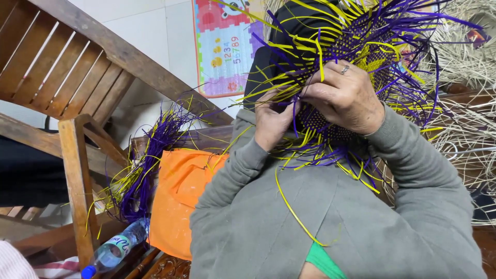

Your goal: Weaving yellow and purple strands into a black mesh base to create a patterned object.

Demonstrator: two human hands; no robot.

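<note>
Head view: both hands work a purple-and-yellow woven piece [356,46] held up at 1 o'clock in the frame, loose strips fanning out all around it. The left hand [273,120] is curled shut, pinching strips at the weave's lower left edge. The right hand [345,98], a ring on 1 finger, presses closed over the weave's middle, gripping it. At 9 o'clock from the hands lies a bundle of purple and yellow strips [142,170] beside an orange bag [178,199]; a plastic bottle [116,249] sits at 7 o'clock, under a wooden chair [77,77].
</note>
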